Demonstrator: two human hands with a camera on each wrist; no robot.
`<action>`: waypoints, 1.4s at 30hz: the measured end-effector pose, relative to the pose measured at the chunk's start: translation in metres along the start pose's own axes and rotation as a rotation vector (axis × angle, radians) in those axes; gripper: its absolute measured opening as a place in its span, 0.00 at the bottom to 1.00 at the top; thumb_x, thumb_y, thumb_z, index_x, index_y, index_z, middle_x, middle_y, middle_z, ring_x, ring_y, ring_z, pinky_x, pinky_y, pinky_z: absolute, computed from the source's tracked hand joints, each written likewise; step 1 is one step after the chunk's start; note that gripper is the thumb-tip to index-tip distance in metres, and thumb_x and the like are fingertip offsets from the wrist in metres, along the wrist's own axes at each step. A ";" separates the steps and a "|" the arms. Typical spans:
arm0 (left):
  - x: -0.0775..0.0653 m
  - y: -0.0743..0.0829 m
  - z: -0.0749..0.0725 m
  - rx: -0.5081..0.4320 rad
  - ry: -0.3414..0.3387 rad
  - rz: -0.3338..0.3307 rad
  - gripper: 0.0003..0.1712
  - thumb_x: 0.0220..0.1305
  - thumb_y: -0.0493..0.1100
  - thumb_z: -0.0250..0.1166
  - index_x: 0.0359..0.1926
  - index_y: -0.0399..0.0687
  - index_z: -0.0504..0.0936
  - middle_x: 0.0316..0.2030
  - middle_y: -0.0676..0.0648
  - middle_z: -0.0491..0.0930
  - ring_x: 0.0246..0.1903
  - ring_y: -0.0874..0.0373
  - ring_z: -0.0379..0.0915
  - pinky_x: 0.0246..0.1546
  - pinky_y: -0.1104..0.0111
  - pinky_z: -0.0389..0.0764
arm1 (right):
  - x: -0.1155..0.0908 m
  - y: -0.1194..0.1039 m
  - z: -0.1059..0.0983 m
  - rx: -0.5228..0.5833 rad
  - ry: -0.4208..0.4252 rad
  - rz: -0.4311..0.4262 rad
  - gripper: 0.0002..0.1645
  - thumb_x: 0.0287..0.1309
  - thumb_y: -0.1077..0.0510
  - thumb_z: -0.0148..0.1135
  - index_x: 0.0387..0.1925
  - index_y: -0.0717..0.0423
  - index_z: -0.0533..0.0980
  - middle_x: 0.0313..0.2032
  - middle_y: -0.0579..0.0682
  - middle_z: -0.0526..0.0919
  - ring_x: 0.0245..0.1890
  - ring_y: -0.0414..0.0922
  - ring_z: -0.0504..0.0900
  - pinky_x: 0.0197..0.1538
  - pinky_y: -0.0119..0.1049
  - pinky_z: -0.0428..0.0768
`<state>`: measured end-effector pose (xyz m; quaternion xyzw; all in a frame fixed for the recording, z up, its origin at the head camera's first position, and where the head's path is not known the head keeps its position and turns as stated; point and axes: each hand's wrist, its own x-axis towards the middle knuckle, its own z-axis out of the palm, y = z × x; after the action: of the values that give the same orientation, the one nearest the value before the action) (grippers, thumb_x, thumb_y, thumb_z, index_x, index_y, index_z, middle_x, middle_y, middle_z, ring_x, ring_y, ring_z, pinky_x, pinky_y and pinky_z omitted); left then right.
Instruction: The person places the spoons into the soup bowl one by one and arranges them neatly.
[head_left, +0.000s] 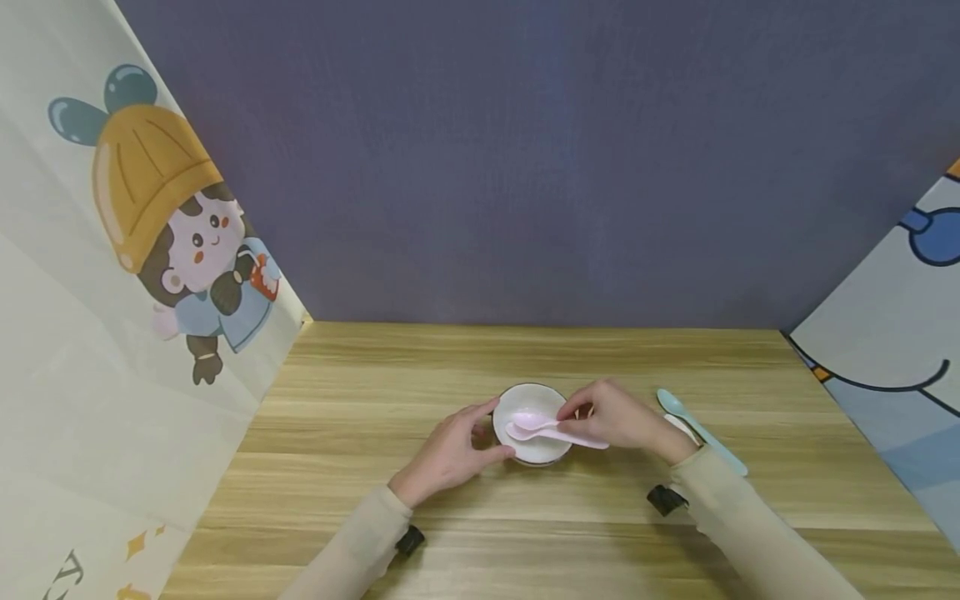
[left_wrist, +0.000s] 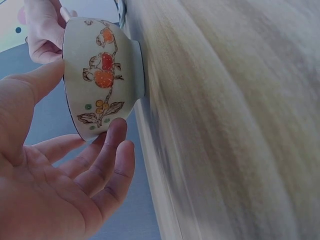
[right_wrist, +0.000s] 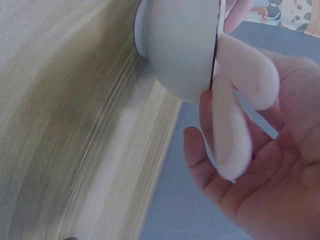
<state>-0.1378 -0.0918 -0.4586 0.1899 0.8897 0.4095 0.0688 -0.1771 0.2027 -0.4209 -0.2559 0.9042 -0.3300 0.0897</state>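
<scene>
A small white bowl (head_left: 533, 452) with a dark rim stands on the wooden table. The left wrist view shows orange-red fruit painted on the bowl's side (left_wrist: 95, 75). My left hand (head_left: 456, 451) holds it from the left, thumb at the rim and fingers round the far side. Two pale pink spoons lie with their heads in the bowl, one spoon (head_left: 551, 432) crossing the other. Over the right rim, my right hand (head_left: 611, 417) pinches a pink spoon between thumb and fingers. In the right wrist view both spoon handles (right_wrist: 232, 135) stick out past the rim.
Right of the bowl lies a light blue spoon (head_left: 708, 435), with a white item (head_left: 681, 427) beside it, partly hidden by the right forearm. A dark blue panel (head_left: 540, 167) rises behind the table. Cartoon-printed panels (head_left: 67, 333) stand at the sides.
</scene>
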 end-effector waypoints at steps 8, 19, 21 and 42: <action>0.001 -0.003 0.001 0.002 0.005 0.002 0.50 0.65 0.63 0.75 0.80 0.47 0.68 0.68 0.42 0.80 0.55 0.51 0.84 0.54 0.55 0.84 | 0.002 0.002 0.003 0.014 -0.003 -0.002 0.04 0.60 0.55 0.78 0.37 0.49 0.92 0.33 0.42 0.91 0.29 0.37 0.78 0.31 0.28 0.76; 0.000 -0.003 0.000 -0.004 -0.014 -0.003 0.50 0.66 0.63 0.74 0.80 0.49 0.68 0.68 0.44 0.80 0.55 0.53 0.83 0.53 0.58 0.84 | 0.002 0.004 0.012 0.047 0.013 0.002 0.04 0.60 0.54 0.78 0.36 0.49 0.92 0.28 0.39 0.88 0.26 0.36 0.78 0.30 0.29 0.77; 0.000 -0.003 0.000 -0.015 -0.020 -0.009 0.50 0.66 0.63 0.74 0.81 0.49 0.67 0.69 0.44 0.79 0.56 0.52 0.83 0.54 0.58 0.85 | 0.003 0.005 0.013 0.044 0.013 0.000 0.04 0.60 0.54 0.78 0.36 0.49 0.92 0.29 0.39 0.88 0.26 0.36 0.79 0.30 0.29 0.77; 0.000 -0.001 -0.001 0.002 -0.009 0.000 0.49 0.66 0.63 0.74 0.80 0.49 0.68 0.67 0.44 0.81 0.54 0.53 0.83 0.51 0.58 0.84 | -0.003 0.011 0.009 0.062 0.075 0.006 0.06 0.61 0.53 0.78 0.38 0.48 0.92 0.32 0.40 0.90 0.28 0.35 0.80 0.32 0.29 0.79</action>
<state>-0.1378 -0.0929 -0.4589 0.1917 0.8897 0.4079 0.0727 -0.1758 0.2066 -0.4352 -0.2378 0.8970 -0.3670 0.0648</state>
